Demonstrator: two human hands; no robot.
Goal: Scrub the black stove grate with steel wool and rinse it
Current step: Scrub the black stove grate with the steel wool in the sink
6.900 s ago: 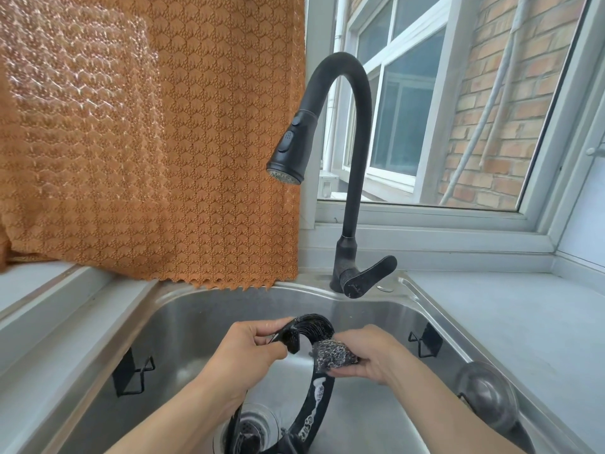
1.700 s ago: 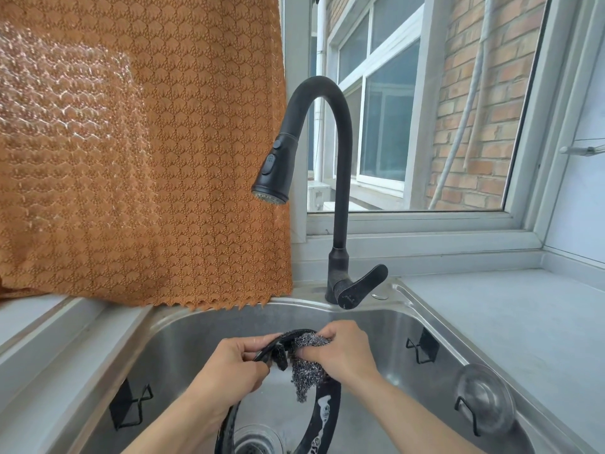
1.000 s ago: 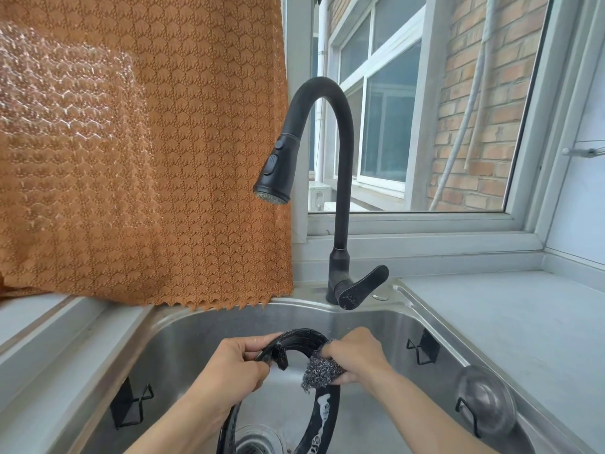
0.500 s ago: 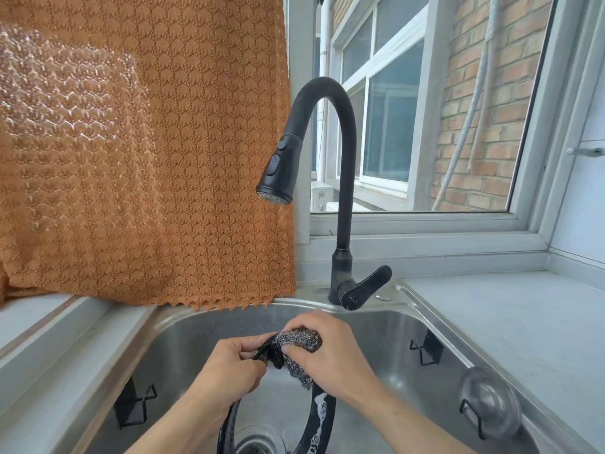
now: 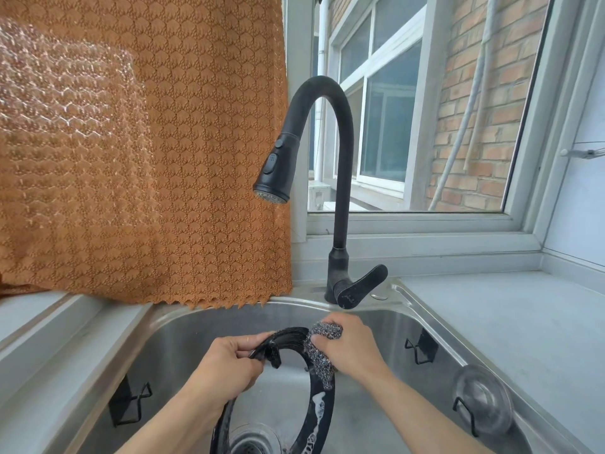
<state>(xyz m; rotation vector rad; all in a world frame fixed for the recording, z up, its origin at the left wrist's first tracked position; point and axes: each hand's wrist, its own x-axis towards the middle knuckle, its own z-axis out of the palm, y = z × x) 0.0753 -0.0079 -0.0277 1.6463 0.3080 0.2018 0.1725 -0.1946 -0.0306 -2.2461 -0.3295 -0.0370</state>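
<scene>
The person holds a black stove grate (image 5: 319,407) upright inside the steel sink (image 5: 366,317), over the drain (image 5: 253,444). The grate is a round ring, and white soap foam lies on the lower right part of the ring.

The left hand (image 5: 226,362) grips the top left part of the ring, at one of the short prongs that stick out from it. The fingers are curled around this prong and the thumb lies on top.

The right hand (image 5: 352,347) grips a grey ball of steel wool (image 5: 322,347) and presses it against the top right part of the ring. The fingers are closed around the wool, and part of the wool hangs down below the hand along the ring.

Behind the sink stands a black faucet (image 5: 340,178) with a high curved neck. Its spray head points down to the left, above the sink, and I see no water under it. The handle of the faucet points to the right.

An orange curtain (image 5: 147,142) hangs at the left, and its lower edge reaches the back rim of the sink. At the right is a window (image 5: 409,109) with a brick wall (image 5: 474,109) outside. A grey counter (image 5: 523,329) lies to the right of the sink. Small black hooks (image 5: 420,348) sit on the inner walls of the sink, and a clear round suction cup (image 5: 483,404) is on the right wall.
</scene>
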